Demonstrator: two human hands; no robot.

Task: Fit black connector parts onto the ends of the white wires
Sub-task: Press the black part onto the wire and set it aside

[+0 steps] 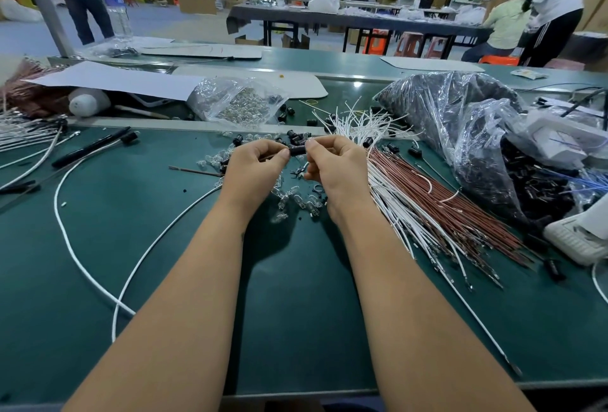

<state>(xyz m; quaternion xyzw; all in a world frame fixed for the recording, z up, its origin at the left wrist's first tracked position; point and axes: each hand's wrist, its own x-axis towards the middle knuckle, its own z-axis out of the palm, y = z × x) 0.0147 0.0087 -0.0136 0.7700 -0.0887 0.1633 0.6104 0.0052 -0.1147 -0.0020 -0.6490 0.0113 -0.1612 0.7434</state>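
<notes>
A small black cylindrical plastic connector part [297,150] is pinched between the left hand [255,165] and the right hand [335,165], both with fingers curled, above the dark green counter [296,296]. Whether a wire is gripped with it cannot be told. A fanned bundle of thin white wires [391,201] lies on the counter just beside the right hand, with reddish-brown wires [437,194] alongside.

table [98,247]: dark green | wires [388,201]: white | wire bundle [437,201]: reddish-brown | connector part [297,150]: black
</notes>
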